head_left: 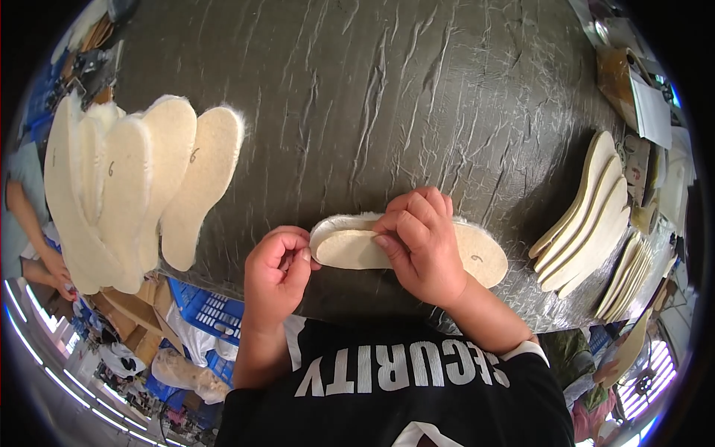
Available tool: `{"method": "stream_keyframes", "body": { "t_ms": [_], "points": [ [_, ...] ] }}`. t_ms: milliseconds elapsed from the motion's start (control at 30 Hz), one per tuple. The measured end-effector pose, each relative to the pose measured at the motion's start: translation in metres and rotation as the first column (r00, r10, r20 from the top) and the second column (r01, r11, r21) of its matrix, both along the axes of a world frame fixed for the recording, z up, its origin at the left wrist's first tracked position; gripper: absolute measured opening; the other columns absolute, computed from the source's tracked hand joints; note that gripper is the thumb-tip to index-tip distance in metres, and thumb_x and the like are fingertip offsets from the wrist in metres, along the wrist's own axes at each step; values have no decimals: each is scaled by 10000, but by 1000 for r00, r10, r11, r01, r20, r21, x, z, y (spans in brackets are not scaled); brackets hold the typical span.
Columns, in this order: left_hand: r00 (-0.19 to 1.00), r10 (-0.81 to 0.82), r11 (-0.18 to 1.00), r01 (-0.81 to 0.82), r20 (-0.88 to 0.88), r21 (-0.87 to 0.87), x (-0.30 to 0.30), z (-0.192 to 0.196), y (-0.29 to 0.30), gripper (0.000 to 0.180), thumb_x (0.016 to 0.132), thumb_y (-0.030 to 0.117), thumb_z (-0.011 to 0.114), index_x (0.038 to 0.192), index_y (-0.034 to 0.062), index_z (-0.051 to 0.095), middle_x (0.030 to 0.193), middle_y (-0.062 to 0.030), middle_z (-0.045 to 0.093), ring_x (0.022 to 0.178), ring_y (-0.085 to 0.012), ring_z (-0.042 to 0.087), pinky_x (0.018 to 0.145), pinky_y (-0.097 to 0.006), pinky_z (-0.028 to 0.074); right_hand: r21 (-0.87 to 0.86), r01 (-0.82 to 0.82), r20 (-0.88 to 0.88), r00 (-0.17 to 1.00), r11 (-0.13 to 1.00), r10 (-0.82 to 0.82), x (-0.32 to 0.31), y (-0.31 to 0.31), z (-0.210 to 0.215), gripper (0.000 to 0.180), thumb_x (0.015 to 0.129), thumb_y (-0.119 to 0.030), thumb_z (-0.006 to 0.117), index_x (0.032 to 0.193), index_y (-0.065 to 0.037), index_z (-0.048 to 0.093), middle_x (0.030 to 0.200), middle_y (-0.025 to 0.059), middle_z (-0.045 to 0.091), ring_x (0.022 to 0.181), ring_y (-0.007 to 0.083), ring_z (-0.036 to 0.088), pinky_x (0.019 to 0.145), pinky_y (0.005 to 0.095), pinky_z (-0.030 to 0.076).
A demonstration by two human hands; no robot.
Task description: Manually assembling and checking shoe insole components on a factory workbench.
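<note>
Lying flat near the front edge of the dark wrinkly counter point(387, 89): one fluffy insole point(477, 261), long way across, toe end pointing left. Stuck on top of its left part, a smaller tan pad point(350, 249). Pressed down on the middle of the insole, the right hand point(421, 242), fingers curled over the far fuzzy edge, thumb flat on the pad, so a closed grip on the insole. Sticking out to the right of that hand, the bare round heel end with a small mark on it. Just at the left tip of the insole, the left hand point(277, 272), curled in a loose fist, fingertips touching the toe edge; hard to tell if pinching it or only resting against it. Far off to the left on the counter, a fanned stack of fuzzy insoles point(126, 186), some hanging over the front edge. Far off to the right, a leaning pile of thin pads point(588, 223), well apart from both hands. Below the hands, a black shirt point(402, 387) with white letters.
</note>
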State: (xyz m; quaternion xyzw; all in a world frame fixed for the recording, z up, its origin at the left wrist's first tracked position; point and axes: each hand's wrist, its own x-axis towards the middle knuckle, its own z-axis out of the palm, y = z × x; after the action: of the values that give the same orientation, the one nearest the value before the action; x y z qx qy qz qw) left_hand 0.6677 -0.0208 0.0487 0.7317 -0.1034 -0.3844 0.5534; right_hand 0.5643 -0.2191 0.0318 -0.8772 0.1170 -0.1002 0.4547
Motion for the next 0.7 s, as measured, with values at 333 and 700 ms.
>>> {"method": "stream_keyframes", "body": {
  "t_ms": [333, 700],
  "points": [
    [1000, 15, 1000, -15, 16, -9, -2, -2, -1, 77, 866, -111, 502, 885, -53, 547, 979, -105, 575, 748, -109, 594, 680, -221, 506, -35, -15, -90, 996, 999, 12, 5, 0, 2, 147, 722, -57, 669, 845, -72, 591, 927, 55, 599, 883, 271, 521, 759, 382, 378],
    [977, 2, 1000, -2, 211, -1, -1, -5, 8, 87, 857, -114, 502, 902, -47, 534, 981, -126, 568, 741, -128, 599, 666, -235, 513, -42, -99, -347, 935, 994, 78, -7, -22, 21, 617, 697, -186, 762, 1245, -82, 498, 902, 54, 625, 869, 265, 594, 790, 390, 440]
  ]
}}
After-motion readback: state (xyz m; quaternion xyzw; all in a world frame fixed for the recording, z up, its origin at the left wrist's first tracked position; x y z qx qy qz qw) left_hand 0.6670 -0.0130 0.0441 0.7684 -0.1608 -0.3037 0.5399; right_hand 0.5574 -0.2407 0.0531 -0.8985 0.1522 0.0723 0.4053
